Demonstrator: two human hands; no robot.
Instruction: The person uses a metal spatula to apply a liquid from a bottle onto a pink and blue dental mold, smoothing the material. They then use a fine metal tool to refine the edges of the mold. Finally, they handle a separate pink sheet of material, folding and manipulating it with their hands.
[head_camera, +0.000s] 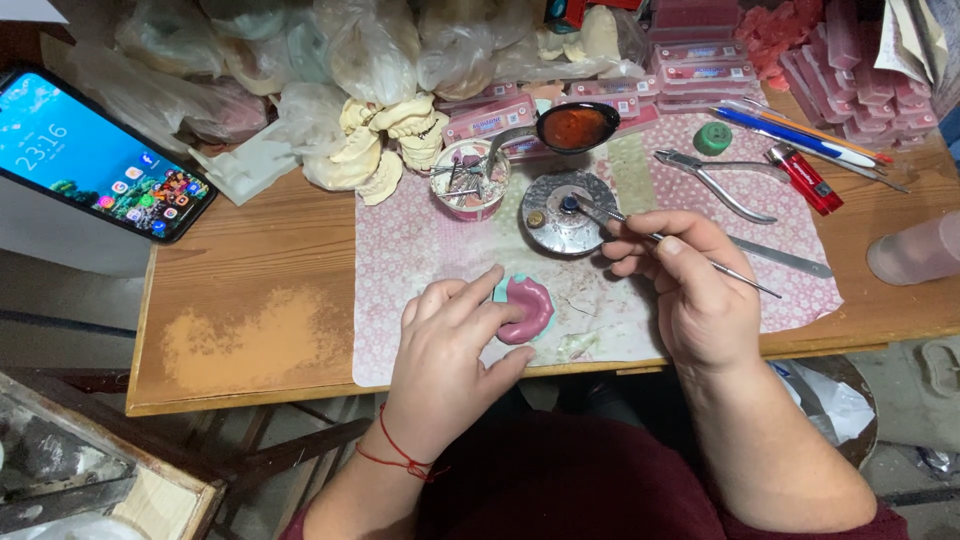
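Observation:
My left hand (445, 345) holds a pink wax arch on a teal base (527, 305), pressed against the patterned mat (410, 250) near the table's front edge. My right hand (685, 285) grips a thin metal tool (735, 273); its tip reaches toward a small round metal burner (558, 212) just beyond the hand. A large spoon with reddish melted wax (577, 127) rests over the burner's far side.
A small tub of metal instruments (468, 180), plaster dental casts (385, 150), pliers (715, 180), a red lighter (806, 178), pens (800, 132) and stacked pink wax boxes (700, 60) crowd the back. A lit phone (95, 155) leans at the left.

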